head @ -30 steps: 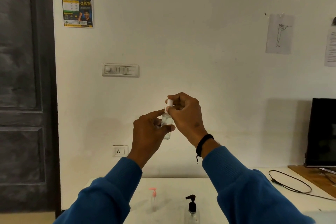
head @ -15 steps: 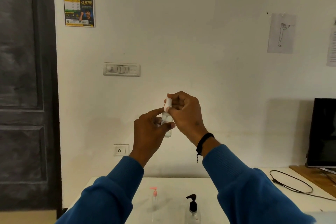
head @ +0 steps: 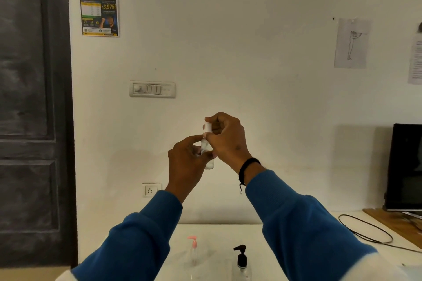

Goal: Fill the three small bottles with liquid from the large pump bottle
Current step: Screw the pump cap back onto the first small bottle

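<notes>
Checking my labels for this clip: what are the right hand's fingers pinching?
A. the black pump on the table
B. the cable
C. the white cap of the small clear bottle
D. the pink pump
C: the right hand pinches the white cap atop the small clear bottle, held up by the left hand.

Just one view here, a wide-angle cam sitting on the person's head. It's facing the white wall (head: 251, 52) pretty much straight on, tilting down only a little, so the white table (head: 217, 235) below the wall is only showing as a strip along the bottom edge. The wall is sitting fairly close. Both sleeves are reaching up toward it from the bottom corners.
</notes>
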A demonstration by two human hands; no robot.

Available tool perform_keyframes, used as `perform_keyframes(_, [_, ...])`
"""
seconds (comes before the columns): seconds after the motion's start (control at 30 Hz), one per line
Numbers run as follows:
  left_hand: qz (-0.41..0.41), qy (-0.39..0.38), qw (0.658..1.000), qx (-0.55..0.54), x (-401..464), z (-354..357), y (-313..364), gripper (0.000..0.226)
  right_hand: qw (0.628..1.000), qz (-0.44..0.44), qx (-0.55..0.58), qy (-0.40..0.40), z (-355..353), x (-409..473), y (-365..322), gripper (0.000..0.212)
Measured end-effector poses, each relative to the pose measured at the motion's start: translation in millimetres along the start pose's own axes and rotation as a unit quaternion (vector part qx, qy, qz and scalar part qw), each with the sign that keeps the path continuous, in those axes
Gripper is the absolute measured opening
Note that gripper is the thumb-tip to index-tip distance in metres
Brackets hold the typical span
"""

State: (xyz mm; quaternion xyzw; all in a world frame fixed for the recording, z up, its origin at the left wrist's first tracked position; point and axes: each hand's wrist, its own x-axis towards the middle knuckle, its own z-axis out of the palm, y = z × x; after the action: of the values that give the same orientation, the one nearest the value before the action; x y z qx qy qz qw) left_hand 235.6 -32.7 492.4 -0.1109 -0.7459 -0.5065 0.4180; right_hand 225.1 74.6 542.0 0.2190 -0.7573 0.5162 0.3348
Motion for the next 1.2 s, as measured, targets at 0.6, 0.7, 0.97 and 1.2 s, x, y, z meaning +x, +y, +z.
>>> perform_keyframes(0.6, [-0.016,0.006,1.0,-0.002,2,6,-9,0.038,0.999,-0.026,-0.032,0.001,12,1,3,0.028])
perform_keyframes(0.7, [-0.017,0.009,1.0,-0.015,2,7,-12,0.036,0.999,-0.032,-0.017,0.005,15,0,7,0.028])
perform_keyframes(0.97, [-0.017,0.01,0.999,-0.03,-6,17,-31,0.031,0.998,-0.046,0.007,0.045,26,-18,34,0.034])
perform_keyframes(1.2, [-0.013,0.009,0.999,-0.031,-17,31,-50,0.026,0.995,0.005,0.015,0.096,38,-41,71,0.042])
